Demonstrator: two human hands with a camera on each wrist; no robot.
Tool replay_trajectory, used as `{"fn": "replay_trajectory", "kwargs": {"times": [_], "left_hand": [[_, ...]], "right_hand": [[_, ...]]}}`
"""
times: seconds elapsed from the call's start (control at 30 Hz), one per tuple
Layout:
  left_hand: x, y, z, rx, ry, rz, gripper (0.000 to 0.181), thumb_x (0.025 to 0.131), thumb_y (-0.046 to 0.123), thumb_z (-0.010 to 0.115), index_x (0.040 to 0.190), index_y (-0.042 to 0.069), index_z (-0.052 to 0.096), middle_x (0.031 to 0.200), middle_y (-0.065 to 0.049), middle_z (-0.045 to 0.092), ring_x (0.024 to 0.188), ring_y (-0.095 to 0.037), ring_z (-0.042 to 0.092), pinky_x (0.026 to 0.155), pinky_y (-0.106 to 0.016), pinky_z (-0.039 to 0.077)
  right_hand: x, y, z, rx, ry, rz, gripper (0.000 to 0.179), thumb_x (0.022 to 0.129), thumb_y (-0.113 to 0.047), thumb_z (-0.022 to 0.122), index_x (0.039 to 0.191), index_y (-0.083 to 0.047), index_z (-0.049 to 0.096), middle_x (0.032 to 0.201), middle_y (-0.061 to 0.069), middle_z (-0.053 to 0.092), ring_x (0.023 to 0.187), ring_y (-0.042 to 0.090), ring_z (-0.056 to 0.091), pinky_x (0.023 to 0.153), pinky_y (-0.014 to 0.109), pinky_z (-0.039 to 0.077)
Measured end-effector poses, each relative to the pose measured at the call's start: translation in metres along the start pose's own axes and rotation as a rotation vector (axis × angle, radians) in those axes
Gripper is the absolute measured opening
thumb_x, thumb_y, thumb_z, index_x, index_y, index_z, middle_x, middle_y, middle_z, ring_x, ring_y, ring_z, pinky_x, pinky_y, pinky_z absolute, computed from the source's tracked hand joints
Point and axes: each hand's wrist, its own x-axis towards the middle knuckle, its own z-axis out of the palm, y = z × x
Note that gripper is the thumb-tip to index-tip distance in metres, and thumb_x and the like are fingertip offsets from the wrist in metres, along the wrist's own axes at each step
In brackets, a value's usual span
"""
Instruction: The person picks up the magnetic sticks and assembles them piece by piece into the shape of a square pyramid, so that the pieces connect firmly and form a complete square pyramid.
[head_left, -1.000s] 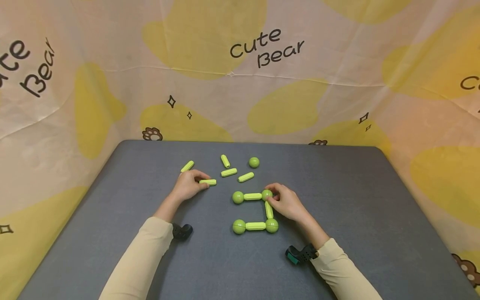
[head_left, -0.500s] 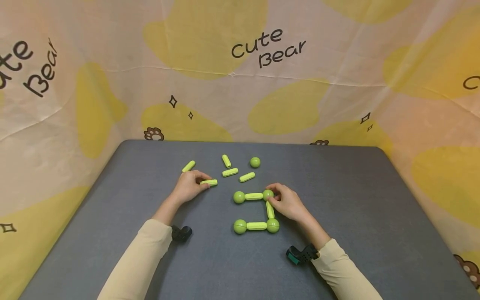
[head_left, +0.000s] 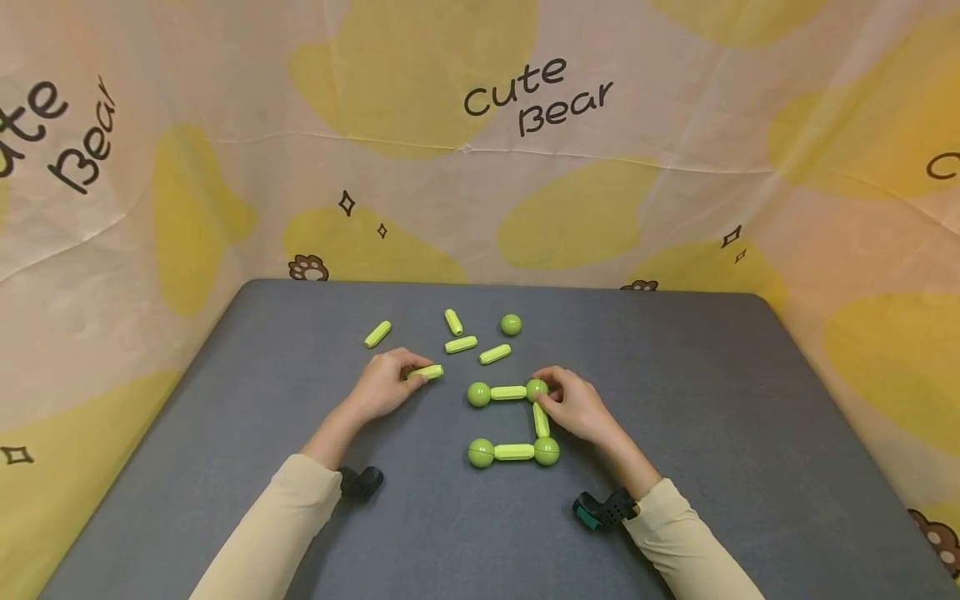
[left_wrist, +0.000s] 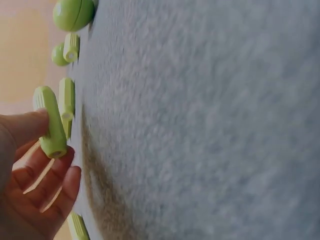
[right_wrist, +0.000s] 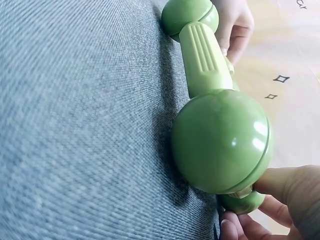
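My left hand (head_left: 386, 383) pinches a light green ribbed rod (left_wrist: 50, 122) between thumb and fingers, just over the table. With thumb and fingertips, my right hand (head_left: 573, 404) holds the green ball (head_left: 536, 389) at the far right corner of a joined shape. That shape has a far rod (head_left: 508, 392), a side rod (head_left: 541, 420) and a near rod (head_left: 513, 452), with balls at the corners and ends; its left side has no rod. The far left ball (head_left: 479, 394) lies to the right of my left hand. In the right wrist view, a near ball (right_wrist: 222, 142) partly hides the gripped one.
Beyond the hands lie several loose rods, among them a left one (head_left: 378, 334) and a right one (head_left: 495, 354), and a loose ball (head_left: 511, 324). A printed cloth (head_left: 420, 225) surrounds the grey table (head_left: 712, 400). Each wrist wears a black camera mount (head_left: 603, 507).
My left hand has drawn the rod slightly nearer and to the right, tilting it, which uncovers the loose rod behind. My right hand stays on the ball.
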Motion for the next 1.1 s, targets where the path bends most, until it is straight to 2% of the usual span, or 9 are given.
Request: {"fn": "replay_trajectory", "kwargs": {"times": [0.33, 0.57, 0.8, 1.1], "left_hand": [[-0.01, 0.014, 0.007, 0.006, -0.054, 0.009, 0.018, 0.081, 0.014, 0.068, 0.099, 0.012, 0.072, 0.078, 0.002, 0.06, 0.065, -0.009, 0.049, 0.059, -0.027, 0.039], [-0.017, 0.028, 0.012, -0.027, -0.095, -0.019, 0.014, 0.082, 0.017, 0.068, 0.096, 0.014, 0.071, 0.078, 0.004, 0.063, 0.064, -0.006, 0.052, 0.058, -0.026, 0.042], [-0.022, 0.043, 0.02, -0.043, -0.131, -0.028, 0.01, 0.081, 0.015, 0.067, 0.089, 0.011, 0.071, 0.07, 0.005, 0.061, 0.058, -0.004, 0.05, 0.056, -0.024, 0.042], [-0.025, 0.049, 0.026, -0.073, -0.142, -0.021, 0.007, 0.078, 0.015, 0.069, 0.083, 0.012, 0.071, 0.068, 0.006, 0.061, 0.056, -0.003, 0.05, 0.053, -0.02, 0.041]], "right_hand": [[-0.001, 0.002, 0.001, 0.001, 0.009, -0.011, 0.028, 0.085, -0.013, 0.065, 0.113, -0.009, 0.06, 0.102, 0.008, 0.062, 0.077, 0.013, 0.057, 0.061, 0.026, 0.045], [0.0, 0.004, 0.0, 0.008, 0.009, -0.016, 0.027, 0.085, -0.013, 0.065, 0.112, -0.009, 0.06, 0.101, 0.007, 0.063, 0.075, 0.013, 0.057, 0.061, 0.026, 0.045], [0.0, 0.004, 0.0, 0.001, 0.007, -0.013, 0.028, 0.086, -0.014, 0.064, 0.112, -0.008, 0.06, 0.1, 0.008, 0.062, 0.075, 0.013, 0.057, 0.06, 0.025, 0.045], [0.0, 0.003, 0.0, 0.005, 0.006, -0.017, 0.028, 0.085, -0.014, 0.065, 0.113, -0.008, 0.06, 0.101, 0.008, 0.062, 0.076, 0.013, 0.057, 0.061, 0.026, 0.045]]}}
